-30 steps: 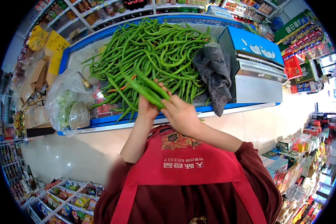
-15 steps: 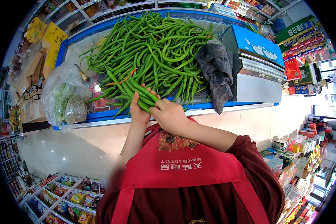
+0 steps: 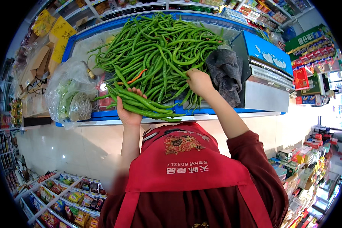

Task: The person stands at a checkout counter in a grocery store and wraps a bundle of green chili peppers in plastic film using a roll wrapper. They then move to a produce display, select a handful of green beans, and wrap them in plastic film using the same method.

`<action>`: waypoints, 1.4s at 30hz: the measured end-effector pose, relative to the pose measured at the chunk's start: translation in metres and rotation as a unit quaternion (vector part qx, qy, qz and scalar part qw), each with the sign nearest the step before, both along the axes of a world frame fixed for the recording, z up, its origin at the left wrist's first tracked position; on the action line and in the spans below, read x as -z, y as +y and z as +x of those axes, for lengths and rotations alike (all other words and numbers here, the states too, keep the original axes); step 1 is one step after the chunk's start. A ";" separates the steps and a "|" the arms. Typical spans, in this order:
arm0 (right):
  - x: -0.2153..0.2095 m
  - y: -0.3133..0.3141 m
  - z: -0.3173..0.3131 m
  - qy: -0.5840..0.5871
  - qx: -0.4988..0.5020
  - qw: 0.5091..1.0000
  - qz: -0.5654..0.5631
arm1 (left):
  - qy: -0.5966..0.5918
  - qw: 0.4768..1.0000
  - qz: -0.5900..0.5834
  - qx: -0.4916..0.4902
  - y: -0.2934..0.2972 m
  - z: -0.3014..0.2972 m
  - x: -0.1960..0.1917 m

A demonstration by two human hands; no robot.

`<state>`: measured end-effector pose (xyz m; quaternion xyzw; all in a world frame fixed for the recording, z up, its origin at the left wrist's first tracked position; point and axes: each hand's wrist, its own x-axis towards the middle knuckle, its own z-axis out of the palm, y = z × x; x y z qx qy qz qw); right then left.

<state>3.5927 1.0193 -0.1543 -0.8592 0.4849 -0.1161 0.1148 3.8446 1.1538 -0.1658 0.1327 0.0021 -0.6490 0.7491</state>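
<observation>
A big heap of long green chili peppers (image 3: 152, 49) covers the top of a blue-edged chest freezer (image 3: 102, 115). At its near edge my left hand (image 3: 130, 112) is closed around a bunch of green chili peppers (image 3: 144, 104), their ends sticking out to the right. My right hand (image 3: 200, 82) reaches to the heap's right side, fingers pinched at the end of a green chili pepper (image 3: 179, 70). Its fingertips are partly hidden by the hand. An orange-red pepper (image 3: 135, 79) lies in the heap just beyond my left hand.
A dark grey cloth (image 3: 225, 74) lies right of the heap, beside a blue-and-silver machine (image 3: 266, 72). To the left are a clear plastic bag (image 3: 70, 93) with greens and a cardboard box (image 3: 41, 60). Snack shelves (image 3: 68, 197) stand behind at lower left.
My right hand has left the bunch and moved right and away to the heap. The bunch now lies spread more flatly in my left hand, which has shifted slightly left.
</observation>
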 end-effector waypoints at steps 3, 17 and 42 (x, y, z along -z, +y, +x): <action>-0.050 0.018 -0.020 -0.191 -0.007 0.965 0.179 | 0.011 1.000 0.009 -0.011 0.010 0.004 0.000; -0.169 -0.001 -0.025 -0.074 -0.255 0.957 -0.113 | -0.025 0.988 0.034 0.147 -0.034 -0.037 -0.030; -0.100 0.086 0.046 -0.228 -0.194 0.954 -0.004 | -0.049 0.993 0.009 0.109 -0.046 -0.050 -0.028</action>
